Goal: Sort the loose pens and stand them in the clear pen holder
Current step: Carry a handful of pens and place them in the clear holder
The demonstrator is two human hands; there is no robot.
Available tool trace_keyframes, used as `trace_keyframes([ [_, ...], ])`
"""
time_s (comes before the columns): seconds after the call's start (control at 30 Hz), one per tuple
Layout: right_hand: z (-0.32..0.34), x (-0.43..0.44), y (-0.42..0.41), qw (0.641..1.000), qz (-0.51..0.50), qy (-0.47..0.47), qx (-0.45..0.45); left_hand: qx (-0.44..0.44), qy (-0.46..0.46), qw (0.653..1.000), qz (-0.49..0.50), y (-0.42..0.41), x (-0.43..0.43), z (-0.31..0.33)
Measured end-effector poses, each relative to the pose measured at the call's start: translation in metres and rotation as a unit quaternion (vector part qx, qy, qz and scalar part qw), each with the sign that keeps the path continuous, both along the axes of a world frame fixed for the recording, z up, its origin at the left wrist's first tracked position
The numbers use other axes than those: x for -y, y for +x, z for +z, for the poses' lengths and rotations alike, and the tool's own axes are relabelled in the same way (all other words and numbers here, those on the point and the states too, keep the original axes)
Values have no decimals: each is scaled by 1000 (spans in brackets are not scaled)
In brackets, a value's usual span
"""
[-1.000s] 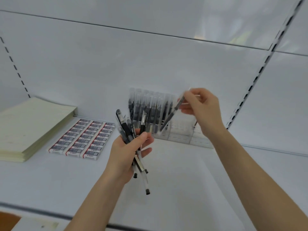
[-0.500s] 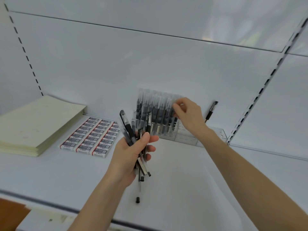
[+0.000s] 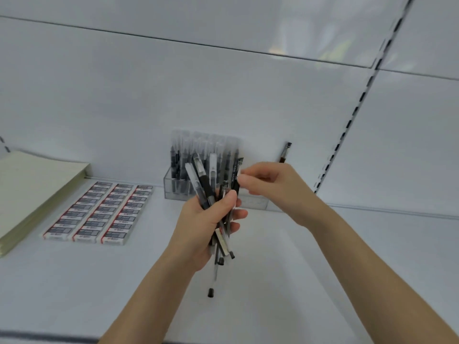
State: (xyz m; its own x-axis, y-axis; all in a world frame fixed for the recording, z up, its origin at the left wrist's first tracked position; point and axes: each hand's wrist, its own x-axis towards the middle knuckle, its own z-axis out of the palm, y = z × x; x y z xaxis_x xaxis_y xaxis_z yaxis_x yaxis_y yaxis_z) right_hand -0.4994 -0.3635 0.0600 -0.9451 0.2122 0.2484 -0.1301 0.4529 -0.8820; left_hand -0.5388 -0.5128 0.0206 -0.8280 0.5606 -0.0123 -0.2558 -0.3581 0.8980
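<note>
While the left hand (image 3: 198, 224) clenches its fingers (image 3: 238, 214) round a fanned bundle of slim black-and-clear plastic pens (image 3: 206, 184) above the smooth white shelf (image 3: 298, 269), the right hand (image 3: 273, 187) pinches the top of one dark pen (image 3: 234, 178) at the bundle's right edge. Just behind, the clear pen holder (image 3: 171, 184), boxy and glossy, stands against the back wall, its left side packed with upright pens. Flat erasers (image 3: 99, 212) lie in rows well to the left.

My left hand (image 3: 201, 224) hides the middles of the black-and-clear plastic pens (image 3: 202, 181), and the print on the white eraser boxes (image 3: 99, 212) is blurred.
</note>
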Motion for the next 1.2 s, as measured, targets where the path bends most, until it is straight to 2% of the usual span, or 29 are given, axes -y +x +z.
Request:
trace_keyframes([
  [0.17, 9, -32, 24, 991, -74, -105, -44, -4, -1, 999, -50, 9, -33, 9],
  [0.27, 21, -64, 37, 959, -182, -179, -122, 3, -17, 999, -49, 11, -43, 10],
  [0.33, 24, -82, 41, 940, -261, -148, -162, 4, -29, 998, -53, 11, -43, 9],
  [0.43, 16, -97, 34, 924, -334, -53, -177, 16, -18, 998, -66, 13, -42, 10],
  [0.7, -6, -102, -2, 939, -303, 50, -151, 14, -18, 998, -50, 7, -34, 4],
  [0.87, -29, -100, -14, 953, -277, 108, -62, 2, 10, 999, -47, 4, -28, 1],
  [1.03, -25, -98, -9, 941, -309, 133, -27, 9, 20, 998, -52, 4, -24, 1],
  [1.1, -21, -88, 2, 940, -324, 101, -41, 13, 23, 998, -50, 4, -22, 0],
  [1.2, -15, -62, 22, 969, -241, -27, -55, 2, 18, 998, -60, 7, -23, 0],
])
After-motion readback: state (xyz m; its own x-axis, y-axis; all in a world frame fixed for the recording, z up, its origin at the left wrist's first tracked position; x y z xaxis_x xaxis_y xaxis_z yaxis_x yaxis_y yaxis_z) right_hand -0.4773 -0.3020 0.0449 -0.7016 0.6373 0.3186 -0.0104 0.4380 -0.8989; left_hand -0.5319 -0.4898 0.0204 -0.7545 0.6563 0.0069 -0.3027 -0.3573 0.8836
